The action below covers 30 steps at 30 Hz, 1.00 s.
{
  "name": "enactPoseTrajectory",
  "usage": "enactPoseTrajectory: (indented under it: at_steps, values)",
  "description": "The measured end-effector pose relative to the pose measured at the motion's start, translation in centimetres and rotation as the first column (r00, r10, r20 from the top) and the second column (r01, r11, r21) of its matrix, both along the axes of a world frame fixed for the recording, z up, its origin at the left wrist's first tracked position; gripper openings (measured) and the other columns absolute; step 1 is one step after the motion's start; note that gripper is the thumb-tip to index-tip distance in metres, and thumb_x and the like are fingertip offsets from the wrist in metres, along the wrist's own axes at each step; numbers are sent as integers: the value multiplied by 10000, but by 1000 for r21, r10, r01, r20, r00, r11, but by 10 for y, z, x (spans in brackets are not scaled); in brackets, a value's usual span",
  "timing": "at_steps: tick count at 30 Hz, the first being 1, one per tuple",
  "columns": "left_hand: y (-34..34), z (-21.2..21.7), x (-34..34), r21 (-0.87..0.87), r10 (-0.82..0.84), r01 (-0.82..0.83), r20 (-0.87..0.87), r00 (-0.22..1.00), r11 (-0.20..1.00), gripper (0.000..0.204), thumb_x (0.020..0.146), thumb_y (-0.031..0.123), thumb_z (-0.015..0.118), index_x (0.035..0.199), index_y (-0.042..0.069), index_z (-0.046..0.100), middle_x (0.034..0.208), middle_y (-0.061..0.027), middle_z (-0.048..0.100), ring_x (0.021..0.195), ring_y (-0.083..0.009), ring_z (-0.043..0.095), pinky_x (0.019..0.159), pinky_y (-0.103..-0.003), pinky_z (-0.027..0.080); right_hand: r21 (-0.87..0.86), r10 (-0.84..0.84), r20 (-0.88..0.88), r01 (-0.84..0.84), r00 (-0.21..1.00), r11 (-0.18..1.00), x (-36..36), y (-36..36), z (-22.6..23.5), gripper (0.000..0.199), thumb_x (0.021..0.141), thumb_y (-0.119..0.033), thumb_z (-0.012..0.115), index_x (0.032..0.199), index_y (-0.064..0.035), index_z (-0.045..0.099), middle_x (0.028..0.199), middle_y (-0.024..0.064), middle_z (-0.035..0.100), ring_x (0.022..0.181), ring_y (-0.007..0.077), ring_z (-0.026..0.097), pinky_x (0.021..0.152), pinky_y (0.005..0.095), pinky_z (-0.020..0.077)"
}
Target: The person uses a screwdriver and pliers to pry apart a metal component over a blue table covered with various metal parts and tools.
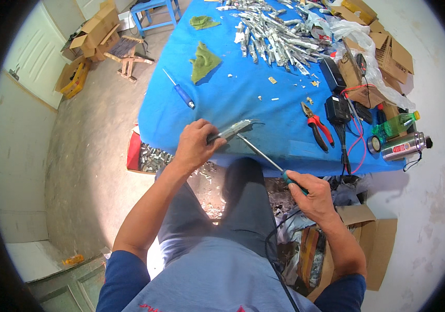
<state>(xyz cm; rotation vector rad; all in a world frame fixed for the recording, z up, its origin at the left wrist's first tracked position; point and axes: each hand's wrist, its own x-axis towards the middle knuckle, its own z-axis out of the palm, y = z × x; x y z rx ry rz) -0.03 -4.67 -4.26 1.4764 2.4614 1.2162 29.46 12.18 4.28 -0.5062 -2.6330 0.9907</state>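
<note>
My left hand (197, 143) is closed on a long, narrow silver-grey piece (237, 127) near the front edge of the blue-covered table (149, 114). What looks like a short wire sticks out of its far end. In my right hand (312, 195) is a screwdriver (260, 153) with a dark green handle. Its tip meets or nearly meets the side of the silver piece. Beyond my left hand lies another screwdriver (182, 94) with a blue handle. Red-handled pliers (317, 126) rest to the right of the silver piece.
Many similar silver pieces (274, 39) are heaped at the back. Two green cloths (204, 62) lie on the left. Black power adapters (338, 109), a green bottle (396, 125) and a steel flask (403, 146) line the right side. Below stand a red box (135, 151) and a cardboard box (383, 249).
</note>
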Motion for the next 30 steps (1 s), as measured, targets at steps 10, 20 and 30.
enactPoseTrajectory:
  at_steps: [10, 20, 30]
  values:
    - [-10, 10, -5, 19, -93, 92, 51, 994, 996, 173, 838, 149, 752, 966, 41, 707, 991, -128, 654, 955, -344, 627, 828, -433, 503, -88, -36, -42, 32, 998, 996, -1, -8, 5, 300, 870, -43, 694, 1167, -8, 717, 1004, 174, 745, 901, 262, 734, 802, 328, 551]
    - [-16, 14, -8, -18, -147, 149, 88, 985, 989, 171, 888, 92, 683, 1043, 19, 691, 1074, -148, 641, 1015, -354, 617, 878, -428, 502, -12, -8, -73, 7, 997, 1000, -7, -8, -8, 299, 853, -39, 704, 1151, -29, 725, 1046, 186, 739, 936, 318, 732, 826, 365, 575]
    - [-31, 22, -15, -74, -183, 197, 158, 970, 978, 223, 869, 41, 678, 1084, -15, 666, 1196, -152, 623, 1075, -317, 635, 926, -391, 516, 12, 10, -115, -9, 993, 1000, -13, -7, -14, 286, 856, -43, 699, 1141, -24, 724, 1016, 179, 741, 904, 314, 736, 796, 368, 584]
